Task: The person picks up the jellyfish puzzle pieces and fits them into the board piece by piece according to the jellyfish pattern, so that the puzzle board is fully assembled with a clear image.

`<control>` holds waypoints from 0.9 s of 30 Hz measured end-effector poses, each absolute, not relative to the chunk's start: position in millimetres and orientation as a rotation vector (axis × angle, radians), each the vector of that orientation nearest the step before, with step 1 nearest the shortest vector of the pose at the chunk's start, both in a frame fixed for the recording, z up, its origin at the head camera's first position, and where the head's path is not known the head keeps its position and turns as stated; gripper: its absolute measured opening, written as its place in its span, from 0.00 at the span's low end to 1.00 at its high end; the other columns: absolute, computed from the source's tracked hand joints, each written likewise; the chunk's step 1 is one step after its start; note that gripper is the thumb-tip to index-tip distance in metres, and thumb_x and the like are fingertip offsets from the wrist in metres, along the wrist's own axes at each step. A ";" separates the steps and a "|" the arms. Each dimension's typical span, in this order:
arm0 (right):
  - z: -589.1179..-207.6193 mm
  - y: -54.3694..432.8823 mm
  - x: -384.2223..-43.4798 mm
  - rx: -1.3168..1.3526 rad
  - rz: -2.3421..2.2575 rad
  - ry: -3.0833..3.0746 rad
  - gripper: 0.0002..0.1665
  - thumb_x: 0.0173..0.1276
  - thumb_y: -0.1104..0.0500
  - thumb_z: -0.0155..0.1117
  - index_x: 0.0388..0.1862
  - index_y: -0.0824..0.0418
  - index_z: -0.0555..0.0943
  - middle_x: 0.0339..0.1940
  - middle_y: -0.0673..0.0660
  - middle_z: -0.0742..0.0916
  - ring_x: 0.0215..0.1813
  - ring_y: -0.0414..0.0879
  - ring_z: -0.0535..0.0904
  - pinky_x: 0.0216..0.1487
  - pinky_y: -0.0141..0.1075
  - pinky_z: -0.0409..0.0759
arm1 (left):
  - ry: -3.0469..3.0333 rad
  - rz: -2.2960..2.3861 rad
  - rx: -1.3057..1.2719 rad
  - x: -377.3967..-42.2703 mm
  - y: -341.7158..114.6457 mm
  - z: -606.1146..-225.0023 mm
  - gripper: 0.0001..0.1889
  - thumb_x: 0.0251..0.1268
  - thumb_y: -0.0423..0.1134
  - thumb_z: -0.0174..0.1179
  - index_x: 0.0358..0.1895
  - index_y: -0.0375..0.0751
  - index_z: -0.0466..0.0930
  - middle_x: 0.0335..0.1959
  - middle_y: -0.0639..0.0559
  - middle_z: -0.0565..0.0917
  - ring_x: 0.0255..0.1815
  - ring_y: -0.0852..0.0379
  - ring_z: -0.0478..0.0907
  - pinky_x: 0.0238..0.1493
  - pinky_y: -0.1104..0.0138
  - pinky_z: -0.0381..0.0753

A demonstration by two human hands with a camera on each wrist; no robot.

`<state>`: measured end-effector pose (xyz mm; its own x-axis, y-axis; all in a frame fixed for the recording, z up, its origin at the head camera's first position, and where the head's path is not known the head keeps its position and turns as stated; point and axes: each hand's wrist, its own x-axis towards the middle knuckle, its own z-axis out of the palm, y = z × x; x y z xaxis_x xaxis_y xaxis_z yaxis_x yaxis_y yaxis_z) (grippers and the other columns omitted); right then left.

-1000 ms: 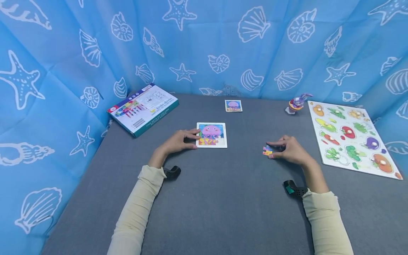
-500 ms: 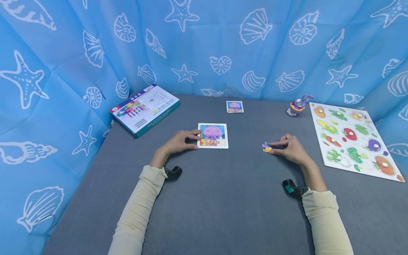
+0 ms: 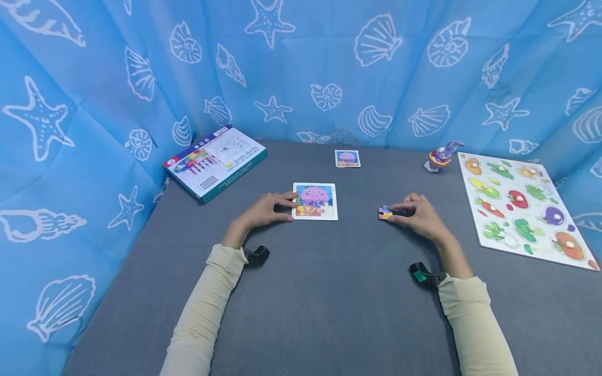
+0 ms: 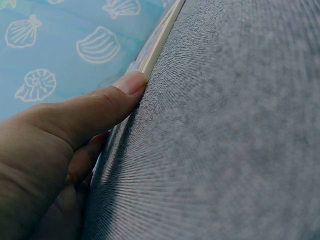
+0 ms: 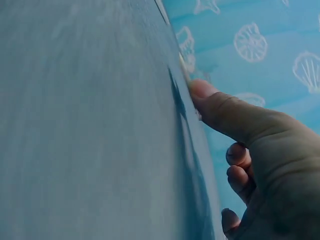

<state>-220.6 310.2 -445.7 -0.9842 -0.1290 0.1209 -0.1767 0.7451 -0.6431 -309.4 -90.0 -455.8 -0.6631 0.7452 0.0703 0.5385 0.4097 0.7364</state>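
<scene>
In the head view a square jellyfish jigsaw puzzle lies in a white frame on the table, with a bare white gap at its lower right. My left hand holds the frame's left side; its thumb meets the frame's edge in the left wrist view. To the right, my right hand pinches a small multicoloured jigsaw piece between thumb and fingers, close over the grey cloth. In the right wrist view the thumb mostly hides this piece.
A small jellyfish picture card lies behind the puzzle. At back left rests a flat box. A purple-and-orange figurine stands beside a vegetable peg board on the right. A blue shell-print curtain closes off the back.
My right hand has carried the jigsaw piece a little to the left, toward the puzzle. The left hand has stayed at the frame. The head view has shifted slightly.
</scene>
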 end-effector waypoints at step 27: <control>-449.3 191.0 -265.0 0.427 1.164 -2.914 0.16 0.48 0.54 0.75 0.37 0.57 0.86 0.33 0.56 0.76 0.41 0.49 0.63 0.44 0.44 0.54 | 2.407 1.085 1.101 -308.6 -89.6 -458.1 0.22 0.56 0.42 0.64 0.56 0.46 0.77 0.68 0.52 0.66 0.72 0.52 0.56 0.71 0.50 0.50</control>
<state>-265.0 191.0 -449.3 -0.9633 -0.2576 0.0757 -0.2389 0.6933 -0.6799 -308.6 -89.6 -458.1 -0.6703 0.7402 0.0525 0.5294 0.4275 0.7328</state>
